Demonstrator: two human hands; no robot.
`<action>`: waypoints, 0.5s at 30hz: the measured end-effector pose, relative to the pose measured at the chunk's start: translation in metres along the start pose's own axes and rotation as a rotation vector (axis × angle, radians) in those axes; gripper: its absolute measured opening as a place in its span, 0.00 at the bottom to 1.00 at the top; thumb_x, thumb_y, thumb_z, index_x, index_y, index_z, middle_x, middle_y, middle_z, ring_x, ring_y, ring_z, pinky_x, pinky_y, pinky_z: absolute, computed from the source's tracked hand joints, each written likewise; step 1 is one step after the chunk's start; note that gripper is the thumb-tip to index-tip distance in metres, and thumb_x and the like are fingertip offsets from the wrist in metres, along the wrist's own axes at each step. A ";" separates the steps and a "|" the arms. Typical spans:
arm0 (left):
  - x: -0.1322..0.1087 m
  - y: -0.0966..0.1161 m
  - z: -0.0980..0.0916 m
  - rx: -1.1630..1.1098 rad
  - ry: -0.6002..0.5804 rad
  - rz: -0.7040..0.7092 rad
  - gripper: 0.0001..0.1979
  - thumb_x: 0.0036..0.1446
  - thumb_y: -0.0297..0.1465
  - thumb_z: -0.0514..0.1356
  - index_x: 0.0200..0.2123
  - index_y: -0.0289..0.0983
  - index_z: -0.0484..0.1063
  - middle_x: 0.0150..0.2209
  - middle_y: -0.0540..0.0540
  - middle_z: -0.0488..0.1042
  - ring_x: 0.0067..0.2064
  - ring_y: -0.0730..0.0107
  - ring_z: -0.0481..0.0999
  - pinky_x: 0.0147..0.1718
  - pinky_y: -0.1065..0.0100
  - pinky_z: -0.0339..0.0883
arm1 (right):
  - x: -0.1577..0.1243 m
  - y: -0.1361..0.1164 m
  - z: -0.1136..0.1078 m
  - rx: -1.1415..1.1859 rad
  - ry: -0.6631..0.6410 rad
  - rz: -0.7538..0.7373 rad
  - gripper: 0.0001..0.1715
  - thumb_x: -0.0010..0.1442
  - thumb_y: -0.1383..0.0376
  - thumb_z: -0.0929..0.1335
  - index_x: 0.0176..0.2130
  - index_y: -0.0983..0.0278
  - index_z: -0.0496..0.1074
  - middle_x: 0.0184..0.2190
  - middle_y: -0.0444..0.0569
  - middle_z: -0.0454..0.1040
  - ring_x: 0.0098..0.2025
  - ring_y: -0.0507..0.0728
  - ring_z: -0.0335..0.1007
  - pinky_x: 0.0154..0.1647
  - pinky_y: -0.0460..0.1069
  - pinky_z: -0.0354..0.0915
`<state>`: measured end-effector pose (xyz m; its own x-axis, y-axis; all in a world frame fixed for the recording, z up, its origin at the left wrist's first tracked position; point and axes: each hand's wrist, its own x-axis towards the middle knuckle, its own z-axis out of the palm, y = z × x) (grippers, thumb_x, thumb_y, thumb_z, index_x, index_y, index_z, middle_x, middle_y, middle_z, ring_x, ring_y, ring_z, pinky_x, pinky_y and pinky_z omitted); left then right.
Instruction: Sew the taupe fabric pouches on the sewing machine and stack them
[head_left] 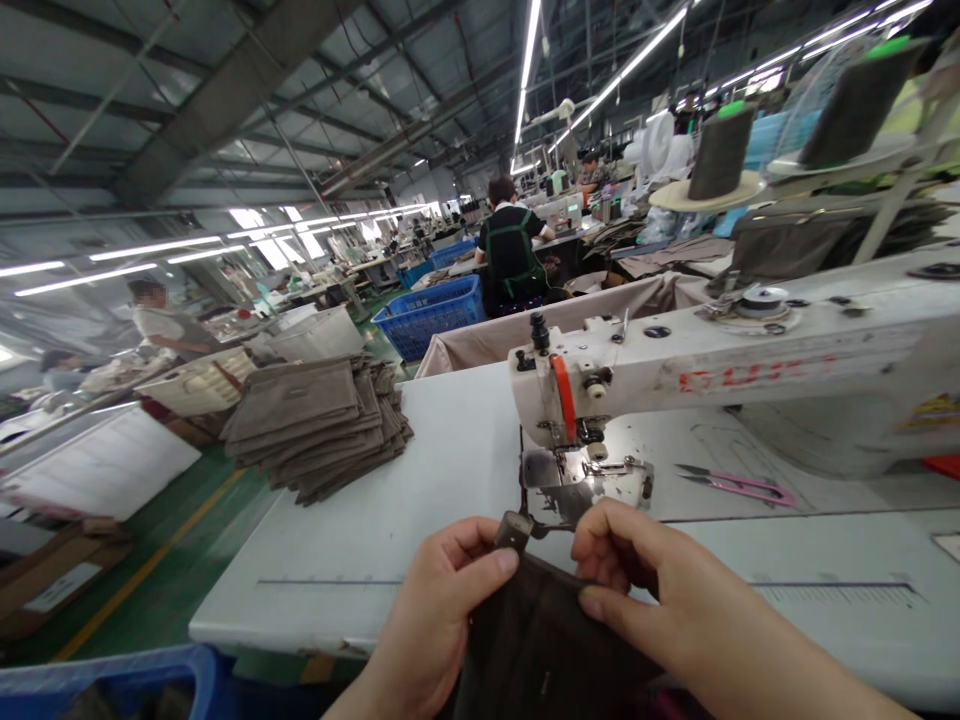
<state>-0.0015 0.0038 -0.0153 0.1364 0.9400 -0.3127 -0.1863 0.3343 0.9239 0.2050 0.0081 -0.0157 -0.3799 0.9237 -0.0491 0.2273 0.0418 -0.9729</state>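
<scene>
A dark brown fabric piece (551, 630) hangs between my two hands at the table's front edge, its lower part running out of view. My left hand (457, 590) pinches its upper left corner, where a small folded tab (514, 530) sticks up past the thumb. On the right, my right hand (637, 570) grips the top edge between thumb and curled fingers. Just beyond my hands stands the sewing machine (577, 400), its needle area lit. Pink-handled thread snips (739, 484) lie on the machine bed to the right.
A stack of brown fabric pieces (315, 420) sits at the left of the white table (450, 420). One blue basket (433, 315) stands beyond the table, another blue basket (202, 665) at lower left. Thread cones (720, 150) stand at upper right. A person (514, 245) sits ahead, back turned.
</scene>
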 end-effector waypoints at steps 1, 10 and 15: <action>0.000 0.000 -0.001 0.038 0.007 0.007 0.12 0.48 0.32 0.69 0.34 0.32 0.75 0.29 0.46 0.75 0.28 0.72 0.72 0.29 0.73 0.64 | -0.001 -0.001 0.000 0.006 -0.016 -0.011 0.13 0.48 0.75 0.64 0.34 0.60 0.66 0.29 0.41 0.68 0.32 0.52 0.66 0.34 0.45 0.63; 0.050 0.034 -0.020 0.961 -0.197 0.146 0.09 0.54 0.33 0.60 0.34 0.33 0.74 0.29 0.47 0.75 0.30 0.68 0.72 0.29 0.71 0.64 | 0.023 0.020 0.015 -0.405 -0.251 -0.532 0.28 0.58 0.79 0.61 0.51 0.57 0.73 0.43 0.44 0.75 0.43 0.50 0.71 0.44 0.42 0.64; 0.121 0.012 -0.022 1.228 -0.030 0.317 0.01 0.49 0.26 0.61 0.27 0.35 0.73 0.28 0.47 0.74 0.35 0.62 0.73 0.36 0.64 0.65 | 0.075 0.058 0.026 -0.972 -0.077 -0.618 0.11 0.64 0.68 0.65 0.44 0.62 0.76 0.36 0.50 0.74 0.42 0.59 0.70 0.43 0.52 0.67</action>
<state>-0.0088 0.1231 -0.0468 0.2757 0.9599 -0.0510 0.8050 -0.2016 0.5580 0.1668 0.0698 -0.0815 -0.7135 0.6187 0.3289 0.5651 0.7856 -0.2520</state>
